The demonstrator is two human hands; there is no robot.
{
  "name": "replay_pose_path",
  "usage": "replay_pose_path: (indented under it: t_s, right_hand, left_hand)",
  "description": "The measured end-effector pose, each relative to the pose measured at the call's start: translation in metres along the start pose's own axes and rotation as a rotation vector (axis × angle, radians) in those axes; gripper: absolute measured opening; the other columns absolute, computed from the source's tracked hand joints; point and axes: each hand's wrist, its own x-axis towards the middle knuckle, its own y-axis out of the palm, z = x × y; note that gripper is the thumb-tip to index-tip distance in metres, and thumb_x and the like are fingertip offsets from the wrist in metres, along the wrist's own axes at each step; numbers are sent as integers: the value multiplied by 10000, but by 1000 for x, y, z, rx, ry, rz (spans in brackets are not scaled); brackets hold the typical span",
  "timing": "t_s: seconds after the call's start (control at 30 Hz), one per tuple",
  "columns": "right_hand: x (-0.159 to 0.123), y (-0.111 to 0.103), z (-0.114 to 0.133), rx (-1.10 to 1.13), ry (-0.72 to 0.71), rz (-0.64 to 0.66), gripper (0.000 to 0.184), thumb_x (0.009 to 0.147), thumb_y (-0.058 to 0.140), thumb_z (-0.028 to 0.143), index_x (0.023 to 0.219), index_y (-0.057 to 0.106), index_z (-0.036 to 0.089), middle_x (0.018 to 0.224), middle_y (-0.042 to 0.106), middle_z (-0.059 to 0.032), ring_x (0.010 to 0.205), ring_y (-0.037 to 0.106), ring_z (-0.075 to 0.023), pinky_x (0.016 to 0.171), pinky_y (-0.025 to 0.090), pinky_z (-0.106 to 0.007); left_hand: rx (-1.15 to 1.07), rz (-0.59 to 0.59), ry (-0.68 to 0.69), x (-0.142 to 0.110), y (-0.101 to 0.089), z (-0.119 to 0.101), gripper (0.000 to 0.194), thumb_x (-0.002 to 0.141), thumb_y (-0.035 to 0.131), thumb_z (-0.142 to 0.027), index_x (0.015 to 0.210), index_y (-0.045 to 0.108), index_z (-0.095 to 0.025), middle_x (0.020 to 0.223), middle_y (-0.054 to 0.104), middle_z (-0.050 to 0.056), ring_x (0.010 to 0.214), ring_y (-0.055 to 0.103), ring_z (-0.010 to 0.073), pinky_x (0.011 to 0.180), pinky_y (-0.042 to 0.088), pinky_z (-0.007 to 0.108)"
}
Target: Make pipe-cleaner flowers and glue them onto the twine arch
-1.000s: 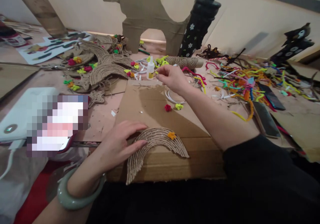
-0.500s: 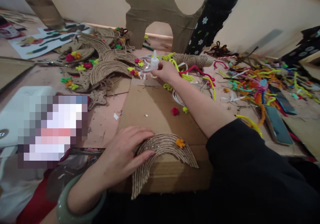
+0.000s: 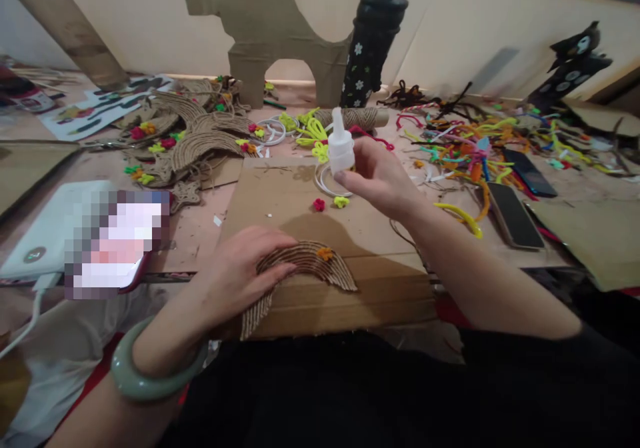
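Observation:
My left hand (image 3: 245,271) lies flat, fingers spread, on the left end of a twine-wrapped arch (image 3: 305,268) that rests on a sheet of brown cardboard (image 3: 280,188). A small orange flower (image 3: 325,253) sits on top of the arch. My right hand (image 3: 383,178) is closed around a small white glue bottle (image 3: 341,145), held upright above the cardboard, nozzle up. A red flower (image 3: 319,204) and a yellow-green flower (image 3: 341,201) lie loose on the cardboard below the bottle.
More twine arches with flowers (image 3: 200,138) lie at the back left. A heap of coloured pipe cleaners (image 3: 475,148) and two phones (image 3: 515,215) lie to the right. A white device (image 3: 45,235) sits left. Cardboard cut-outs (image 3: 260,28) stand behind.
My right hand took hold of the glue bottle at the back of the cardboard and has lifted it toward me. My left hand stays on the arch.

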Motion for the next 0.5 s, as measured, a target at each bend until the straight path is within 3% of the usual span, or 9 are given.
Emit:
replay_pose_path:
  t_s: [0.1,0.23,0.37,0.5]
  right_hand:
    - [-52,-10,6,-43,5,-69,238,757,634,314,968,572,224,820,581,2,709,538,-148,634,453,-296]
    - [-100,-14,8,80,104,-164,247,744,647,297,969,573,231,769,568,22,572,486,-110,514,425,-261]
    - [-124,-12,5,230,150,-194,256,728,660,288,957,560,232,743,581,35,508,488,-91,472,426,-241]
    - [-134,-12,1,227,177,-162,292,728,681,317,978,558,227,777,588,25,525,505,-95,471,436,-241]
  left_hand:
    - [28,56,91,10,7,-18,231,897,518,-303,1032,669,-192,992,704,70,937,629,204,849,497,339]
    - [205,187,119,28,16,-33,199,866,520,-193,971,686,-163,968,697,94,931,613,234,849,476,374]
    - [382,284,141,41,22,-39,186,849,512,-184,847,691,-132,854,680,110,826,612,236,759,468,355]
    - [496,284,141,46,28,-39,220,845,479,-183,771,681,-136,778,672,107,733,603,221,680,447,330]
